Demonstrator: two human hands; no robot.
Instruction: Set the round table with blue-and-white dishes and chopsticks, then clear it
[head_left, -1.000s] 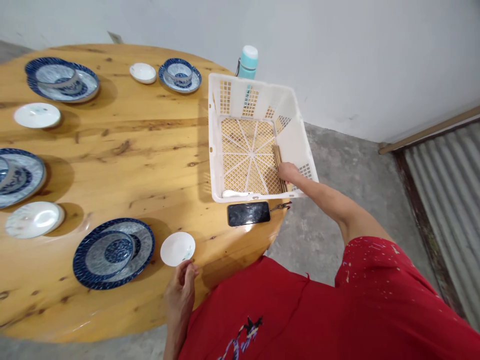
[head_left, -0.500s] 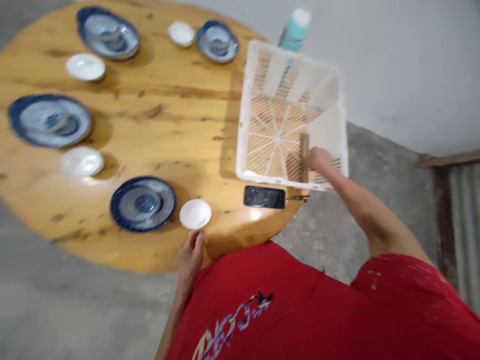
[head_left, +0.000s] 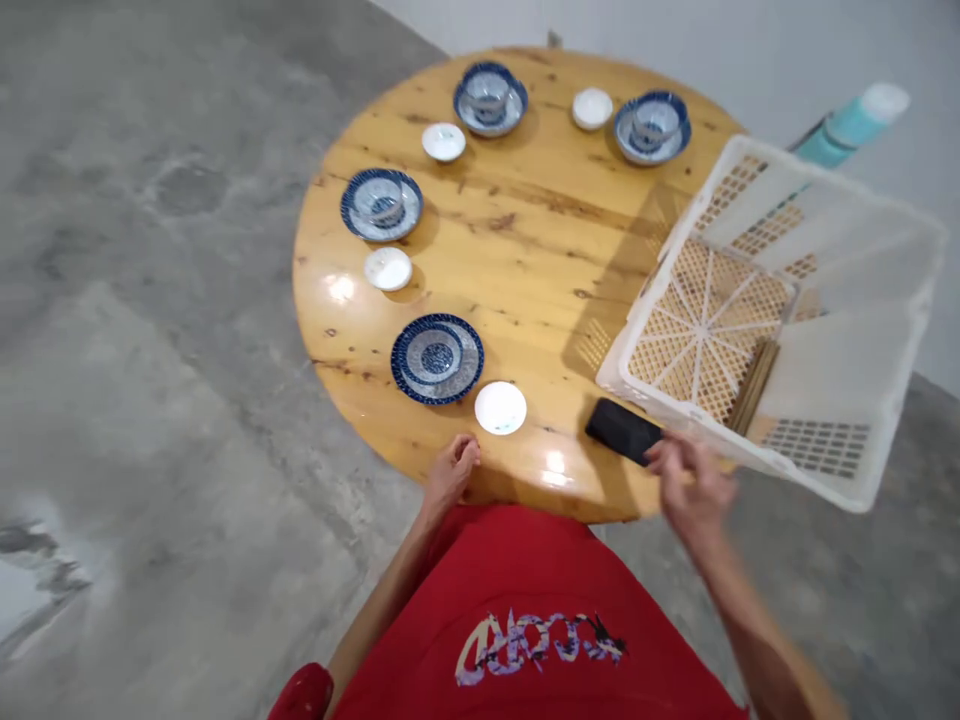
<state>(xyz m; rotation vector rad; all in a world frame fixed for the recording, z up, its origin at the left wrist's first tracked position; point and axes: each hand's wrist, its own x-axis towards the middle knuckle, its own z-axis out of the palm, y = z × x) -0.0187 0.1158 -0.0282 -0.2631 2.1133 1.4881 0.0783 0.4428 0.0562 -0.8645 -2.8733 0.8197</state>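
Observation:
My right hand, somewhat blurred, pinches the right end of a black phone. The phone is tilted, with a shadow on the table below it, beside the front of a white plastic basket. Inside the basket lies a bundle of brown chopsticks. At the near table edge rests my left hand, fingers curled and nothing seen in them. Just beyond it are a small white dish and a blue-rimmed plate with a bowl on it.
Around the round wooden table stand more blue-rimmed plates with bowls, and small white dishes. A turquoise bottle is behind the basket, near the white wall. Grey concrete floor surrounds the table.
My right hand has left the chopsticks in the basket and taken hold of the phone, which is now tilted up. My left hand stays at the table edge. The view has shifted left.

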